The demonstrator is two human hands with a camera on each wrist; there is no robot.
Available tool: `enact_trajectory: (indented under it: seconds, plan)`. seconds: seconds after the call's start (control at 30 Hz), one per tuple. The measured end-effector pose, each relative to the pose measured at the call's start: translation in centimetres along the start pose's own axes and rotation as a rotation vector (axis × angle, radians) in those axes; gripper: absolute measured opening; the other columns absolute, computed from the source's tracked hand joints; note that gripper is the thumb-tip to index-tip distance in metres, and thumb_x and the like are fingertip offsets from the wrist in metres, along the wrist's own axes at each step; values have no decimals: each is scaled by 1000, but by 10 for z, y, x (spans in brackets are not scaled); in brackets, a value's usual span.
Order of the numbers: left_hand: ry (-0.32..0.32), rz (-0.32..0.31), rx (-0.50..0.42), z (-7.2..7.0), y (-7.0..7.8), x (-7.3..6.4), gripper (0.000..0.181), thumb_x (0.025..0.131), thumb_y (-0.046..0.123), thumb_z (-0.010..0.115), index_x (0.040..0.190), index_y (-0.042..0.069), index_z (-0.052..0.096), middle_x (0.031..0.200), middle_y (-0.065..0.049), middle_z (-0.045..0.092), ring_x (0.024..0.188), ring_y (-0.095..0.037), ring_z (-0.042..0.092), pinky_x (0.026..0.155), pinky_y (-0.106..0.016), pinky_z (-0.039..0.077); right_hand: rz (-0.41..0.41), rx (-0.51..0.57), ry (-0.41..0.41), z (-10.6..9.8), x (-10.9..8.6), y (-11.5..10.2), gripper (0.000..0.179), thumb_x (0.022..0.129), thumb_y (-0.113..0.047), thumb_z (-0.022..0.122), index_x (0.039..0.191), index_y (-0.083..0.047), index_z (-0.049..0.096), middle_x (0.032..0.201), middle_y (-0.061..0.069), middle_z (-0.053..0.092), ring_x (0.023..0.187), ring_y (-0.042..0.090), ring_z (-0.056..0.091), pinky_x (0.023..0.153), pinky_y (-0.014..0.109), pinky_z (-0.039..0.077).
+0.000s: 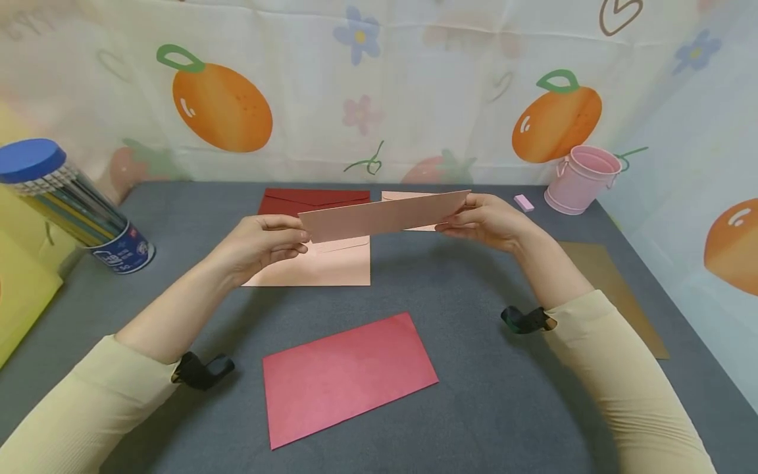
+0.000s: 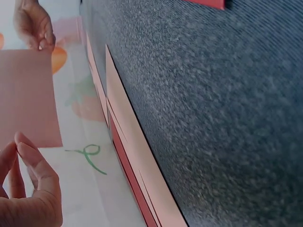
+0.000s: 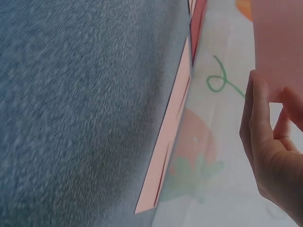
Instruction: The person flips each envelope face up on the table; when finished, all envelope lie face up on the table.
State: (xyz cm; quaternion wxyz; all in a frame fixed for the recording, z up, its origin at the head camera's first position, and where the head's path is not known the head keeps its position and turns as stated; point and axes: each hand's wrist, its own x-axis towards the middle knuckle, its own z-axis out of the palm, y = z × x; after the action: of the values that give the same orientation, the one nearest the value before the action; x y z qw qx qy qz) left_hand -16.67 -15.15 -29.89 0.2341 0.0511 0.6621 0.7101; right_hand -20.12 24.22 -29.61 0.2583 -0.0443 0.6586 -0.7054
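Both hands hold up a plain dusty-pink envelope (image 1: 385,216) above the table, one at each short end, and it tilts so that its face is foreshortened in the head view. The left hand (image 1: 260,243) pinches its left end between thumb and fingers, and the left wrist view shows those fingertips at the envelope's edge (image 2: 31,99). At the opposite end, the right hand (image 1: 485,220) grips a corner, with the thumb and fingers on either side in the right wrist view. Below them lies a red envelope (image 1: 349,378), face down and slightly turned.
Behind the hands lie a dark red envelope (image 1: 314,197), a peach envelope (image 1: 331,266) overlapping it, and another peach one (image 1: 403,195). A brown envelope (image 1: 616,296) lies right. A pencil tin (image 1: 124,250) stands left, a pink bucket (image 1: 580,181) and eraser (image 1: 524,203) back right.
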Motion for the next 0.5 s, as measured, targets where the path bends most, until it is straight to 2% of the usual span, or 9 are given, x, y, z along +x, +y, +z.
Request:
enact_trajectory:
  seconds: [0.13, 0.27, 0.33, 0.43, 0.5]
  plan:
    - [-6, 10, -9, 6, 1, 5, 14, 94, 6, 65, 91, 17, 73, 94, 6, 76, 85, -9, 73, 82, -19, 59, -5, -8, 37, -3, -6, 0, 22, 99, 7, 45, 92, -9, 60, 107, 5, 61, 94, 14, 72, 90, 25, 59]
    - [7, 4, 19, 13, 0, 9, 21, 95, 6, 62, 95, 21, 75, 102, 10, 70, 86, -6, 70, 85, -19, 59, -18, -79, 89, -6, -11, 3, 27, 101, 2, 45, 86, -15, 60, 118, 5, 47, 92, 8, 67, 85, 21, 58]
    - [12, -2, 27, 17, -1, 11, 23, 96, 5, 61, 94, 22, 76, 103, 9, 67, 84, -3, 67, 87, -19, 58, -20, -97, 116, -9, -12, 5, 29, 100, 1, 45, 85, -18, 61, 118, 4, 42, 88, 6, 63, 81, 20, 57]
    - [13, -9, 25, 23, -2, 16, 21, 96, 6, 61, 95, 21, 76, 100, 9, 68, 84, -3, 65, 87, -20, 59, -23, -111, 132, -15, -17, 7, 28, 100, 0, 47, 88, -20, 61, 115, 2, 44, 85, 5, 61, 77, 18, 55]
    - [18, -13, 35, 28, -3, 19, 15, 96, 8, 62, 101, 15, 74, 102, 9, 69, 85, -3, 65, 88, -21, 59, -17, -111, 139, -20, -21, 8, 26, 99, 0, 48, 90, -20, 62, 112, 1, 47, 84, 6, 61, 75, 18, 54]
